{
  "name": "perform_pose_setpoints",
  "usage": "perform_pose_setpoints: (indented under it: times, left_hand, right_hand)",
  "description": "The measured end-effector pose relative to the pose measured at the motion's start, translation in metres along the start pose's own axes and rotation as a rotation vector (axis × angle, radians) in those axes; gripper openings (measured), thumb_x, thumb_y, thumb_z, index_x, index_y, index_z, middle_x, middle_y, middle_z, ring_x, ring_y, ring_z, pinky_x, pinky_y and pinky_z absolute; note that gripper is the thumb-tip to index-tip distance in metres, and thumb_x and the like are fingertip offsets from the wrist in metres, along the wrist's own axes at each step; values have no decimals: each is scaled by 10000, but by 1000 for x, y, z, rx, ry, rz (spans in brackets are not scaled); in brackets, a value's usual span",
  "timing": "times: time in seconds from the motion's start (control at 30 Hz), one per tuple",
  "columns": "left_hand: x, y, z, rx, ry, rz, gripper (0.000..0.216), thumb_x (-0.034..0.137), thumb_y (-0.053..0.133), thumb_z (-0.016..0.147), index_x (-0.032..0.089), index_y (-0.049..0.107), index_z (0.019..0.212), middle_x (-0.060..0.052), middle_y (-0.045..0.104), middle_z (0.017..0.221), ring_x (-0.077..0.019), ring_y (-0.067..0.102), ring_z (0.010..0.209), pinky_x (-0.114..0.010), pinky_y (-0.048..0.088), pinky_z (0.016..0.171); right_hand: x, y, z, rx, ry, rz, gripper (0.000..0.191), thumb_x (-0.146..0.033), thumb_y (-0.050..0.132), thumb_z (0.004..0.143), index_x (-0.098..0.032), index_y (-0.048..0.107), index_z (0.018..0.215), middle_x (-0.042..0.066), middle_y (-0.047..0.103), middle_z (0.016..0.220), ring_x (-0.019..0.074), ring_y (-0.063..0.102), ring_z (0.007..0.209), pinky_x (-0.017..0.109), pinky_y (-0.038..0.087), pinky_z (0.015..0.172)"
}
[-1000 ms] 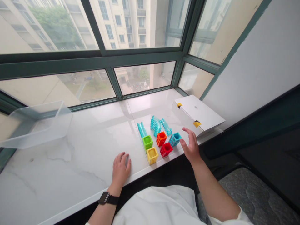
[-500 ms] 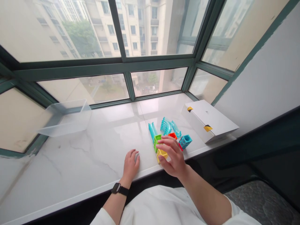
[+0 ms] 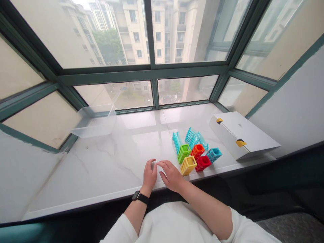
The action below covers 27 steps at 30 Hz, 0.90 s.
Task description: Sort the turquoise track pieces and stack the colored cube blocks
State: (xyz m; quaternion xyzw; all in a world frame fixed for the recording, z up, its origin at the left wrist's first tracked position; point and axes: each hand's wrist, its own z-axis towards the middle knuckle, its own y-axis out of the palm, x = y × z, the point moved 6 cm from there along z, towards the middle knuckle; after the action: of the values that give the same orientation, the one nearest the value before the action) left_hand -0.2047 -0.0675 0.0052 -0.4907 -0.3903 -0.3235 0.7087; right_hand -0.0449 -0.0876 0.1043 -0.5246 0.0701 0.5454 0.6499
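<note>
My left hand (image 3: 150, 175), with a dark watch on its wrist, rests at the front of the white ledge, fingers loosely bent and holding nothing. Beside it, my right hand (image 3: 170, 174) is empty, thumb and fingers apart, its fingertips close to the left ones. To its right stand hollow plastic tower blocks: a yellow block (image 3: 188, 165) nearest, a green block (image 3: 184, 154) behind it, an orange block (image 3: 197, 151), a red block (image 3: 203, 163) and a blue block (image 3: 214, 155). Behind them lie a straight translucent teal track piece (image 3: 177, 142) and curved teal track pieces (image 3: 193, 136).
A clear plastic bin (image 3: 97, 126) sits at the back left of the marble-patterned ledge (image 3: 121, 152). At the right is a white box (image 3: 246, 133) with yellow-and-black tabs. Green-framed windows rise behind the ledge, whose front edge runs just before my body.
My right hand has moved left, away from above the blocks, to beside my left hand. The blocks it covered now show fully. The view has turned somewhat to the left.
</note>
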Motion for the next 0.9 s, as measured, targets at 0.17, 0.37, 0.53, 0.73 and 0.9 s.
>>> perform_pose_setpoints:
  times: [0.17,0.37,0.53,0.73,0.9]
  left_hand:
    - [8,1,2,-4,40,15,238,299,504,999,220,641,1177,-100,698,1181,-256,662,1138,-477,530,1047]
    - [18,7,5,-74,133,36,166,277,536,969,227,673,1050,-93,703,1145,-258,662,1135,-471,528,1050]
    - [22,10,6,-107,135,38,158,280,547,971,232,685,1033,-81,709,1090,-253,667,1080,-455,538,1006]
    - [25,12,6,-158,152,79,266,322,494,1028,231,710,904,-87,702,1021,-245,668,1007,-435,548,953]
    - [25,13,6,-157,167,96,318,330,494,1032,230,730,844,-86,704,1017,-239,671,1015,-432,544,977]
  right_hand:
    - [51,42,-17,-17,71,-76,479,-144,513,978,-201,526,1453,162,617,1360,302,564,1292,569,518,1132]
    - [81,56,-22,47,148,-85,476,-114,511,944,-219,550,1406,142,629,1359,304,562,1324,584,493,1160]
    - [82,54,-21,75,156,-51,495,-106,505,929,-232,545,1406,138,644,1352,295,578,1315,577,494,1157]
    - [83,54,-21,70,161,-49,494,-98,502,916,-223,561,1390,144,656,1330,298,590,1295,579,500,1146]
    - [83,55,-22,69,168,-71,462,-120,501,930,-189,576,1380,168,653,1333,308,588,1299,574,499,1150]
